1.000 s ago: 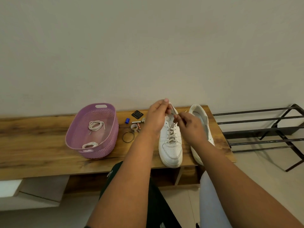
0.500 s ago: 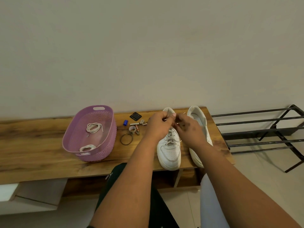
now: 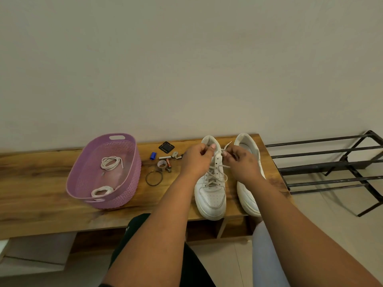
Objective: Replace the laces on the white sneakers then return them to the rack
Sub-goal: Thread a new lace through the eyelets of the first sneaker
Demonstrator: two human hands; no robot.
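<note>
We hold the left sneaker point(image 3: 210, 184) on the bench point(image 3: 41, 195): left hand point(image 3: 196, 160) grips its collar, right hand point(image 3: 240, 162) pinches the lace point(image 3: 227, 146) at the top eyelets. Right sneaker point(image 3: 247, 172) looks unlaced; 2 laces point(image 3: 110, 162) wait in the basket point(image 3: 124, 195); rack point(image 3: 331, 168) pending.

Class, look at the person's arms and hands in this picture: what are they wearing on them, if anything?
Nothing shows on them. Both forearms are bare up to the frame's lower edge, with no sleeves in view. The left hand and right hand wear no gloves, and no watch, ring or bracelet can be seen on either.
</note>
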